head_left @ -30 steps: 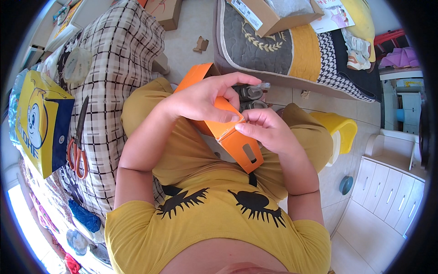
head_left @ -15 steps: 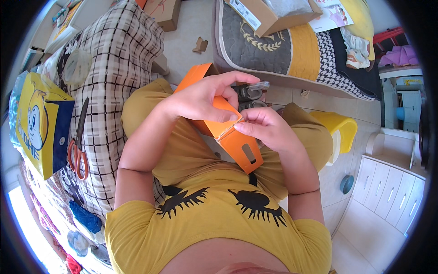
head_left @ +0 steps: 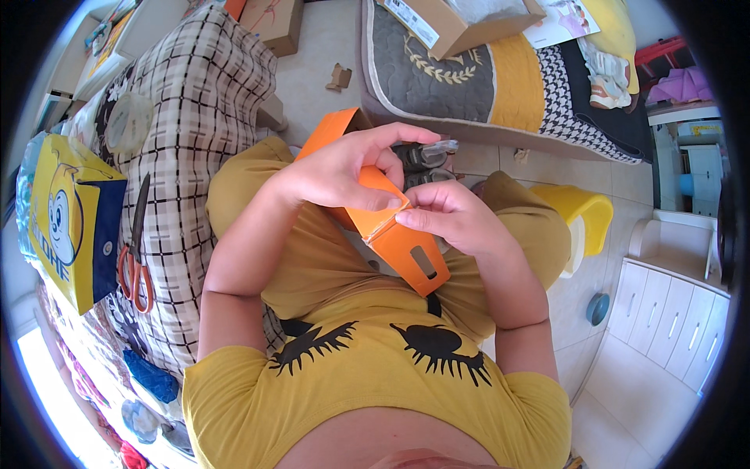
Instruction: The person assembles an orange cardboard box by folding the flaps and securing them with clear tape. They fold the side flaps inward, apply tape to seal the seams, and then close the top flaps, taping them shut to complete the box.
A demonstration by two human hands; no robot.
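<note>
An orange cardboard box (head_left: 387, 246) rests tilted over my lap, its end panel with an oblong hand slot toward me. My left hand (head_left: 340, 168) lies over the upper part, thumb pressed along the seam and index finger stretched out. At the right end of that seam, my right hand (head_left: 445, 215) pinches the box edge between thumb and fingers. The cardboard along the seam looks pale and roughened. Something clear and shiny (head_left: 444, 147) shows near my left index fingertip; I cannot tell whether it touches it. Behind the hands are dark grey shoes (head_left: 422, 156), partly hidden.
Scissors with orange handles (head_left: 136, 258) lie on the checked bedcover (head_left: 176, 195) at left, beside a yellow and blue bag (head_left: 74, 219). A yellow stool (head_left: 586, 219) stands at right. Ahead, an open carton (head_left: 461, 27) sits on a padded mat (head_left: 453, 86). Torn cardboard (head_left: 339, 76) lies on the floor.
Both hands keep their hold on the box, with only a very slight shift at the seam. The surroundings moved a little in the picture as my head turned.
</note>
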